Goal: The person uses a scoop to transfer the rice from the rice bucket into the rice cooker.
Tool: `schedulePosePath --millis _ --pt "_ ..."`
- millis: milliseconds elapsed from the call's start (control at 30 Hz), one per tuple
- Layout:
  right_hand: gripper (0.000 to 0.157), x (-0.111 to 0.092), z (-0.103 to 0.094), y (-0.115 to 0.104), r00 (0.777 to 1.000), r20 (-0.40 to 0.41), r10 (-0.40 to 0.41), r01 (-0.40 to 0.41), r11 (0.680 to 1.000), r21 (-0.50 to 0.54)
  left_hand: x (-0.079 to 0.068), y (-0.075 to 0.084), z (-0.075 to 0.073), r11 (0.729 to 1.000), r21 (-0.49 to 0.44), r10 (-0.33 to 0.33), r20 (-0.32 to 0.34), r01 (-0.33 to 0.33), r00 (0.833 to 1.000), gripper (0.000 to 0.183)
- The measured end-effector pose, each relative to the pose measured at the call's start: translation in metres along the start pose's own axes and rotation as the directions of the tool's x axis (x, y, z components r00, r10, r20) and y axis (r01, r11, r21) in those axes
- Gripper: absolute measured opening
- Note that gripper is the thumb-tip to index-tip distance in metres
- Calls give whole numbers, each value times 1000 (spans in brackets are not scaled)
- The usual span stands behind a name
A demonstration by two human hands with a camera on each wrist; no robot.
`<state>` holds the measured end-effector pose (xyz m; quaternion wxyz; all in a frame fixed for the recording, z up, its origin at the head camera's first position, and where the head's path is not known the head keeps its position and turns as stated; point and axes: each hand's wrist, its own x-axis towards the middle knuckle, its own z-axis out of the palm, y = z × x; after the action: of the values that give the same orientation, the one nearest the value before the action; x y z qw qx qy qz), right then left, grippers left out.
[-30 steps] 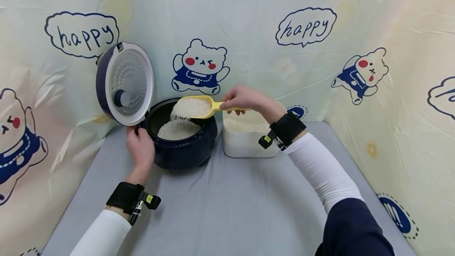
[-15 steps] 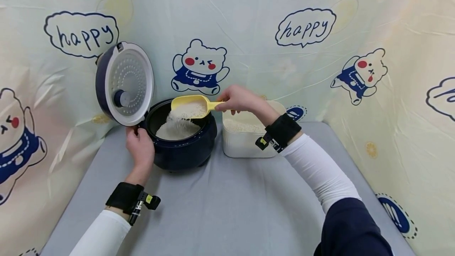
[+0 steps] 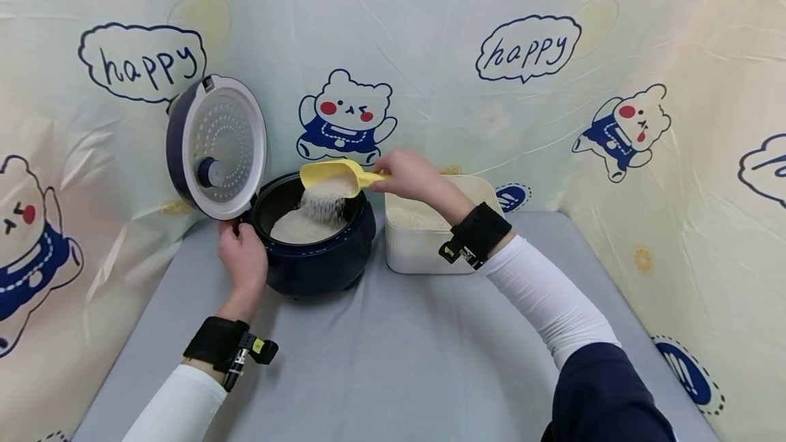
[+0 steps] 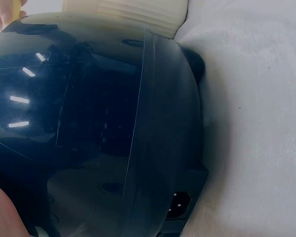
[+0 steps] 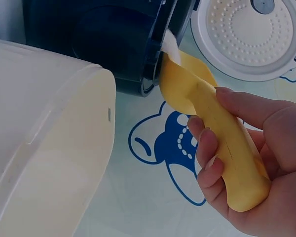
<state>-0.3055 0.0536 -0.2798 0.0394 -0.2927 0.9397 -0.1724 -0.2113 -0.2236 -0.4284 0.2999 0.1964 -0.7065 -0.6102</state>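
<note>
A yellow rice scoop is tilted over the dark blue rice cooker, and white rice falls from it onto the heap inside. My right hand grips the scoop's handle, with thumb and fingers wrapped round it in the right wrist view. Beside the raised lid, my left hand holds the cooker at its hinge side; the lid hides some of its fingertips. Only a bit of that hand shows in the left wrist view, next to the cooker's glossy wall.
A white bin of rice stands just right of the cooker, under my right forearm. Grey cloth covers the table. A printed curtain hangs close behind. The cooker's power socket faces outward with nothing plugged in.
The scoop has tipped further and its load has shrunk, with a thicker stream of rice now falling. My right hand has shifted slightly left. The left hand keeps its place.
</note>
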Motion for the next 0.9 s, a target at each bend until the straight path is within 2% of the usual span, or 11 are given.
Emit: schedulePosePath --millis 333,600,900 --pt "32 -2 6 -3 999 -40 -17 14 997 -72 -1 0 1 1000 23 13 -11 -13 1000 47" --pt "31 -6 9 2 998 -51 -42 39 997 -60 0 -2 1 1000 12 17 -14 -17 1000 46" --pt "30 -8 7 8 999 -21 -43 43 999 -22 1 -2 2 1000 1 20 -31 -20 999 45"
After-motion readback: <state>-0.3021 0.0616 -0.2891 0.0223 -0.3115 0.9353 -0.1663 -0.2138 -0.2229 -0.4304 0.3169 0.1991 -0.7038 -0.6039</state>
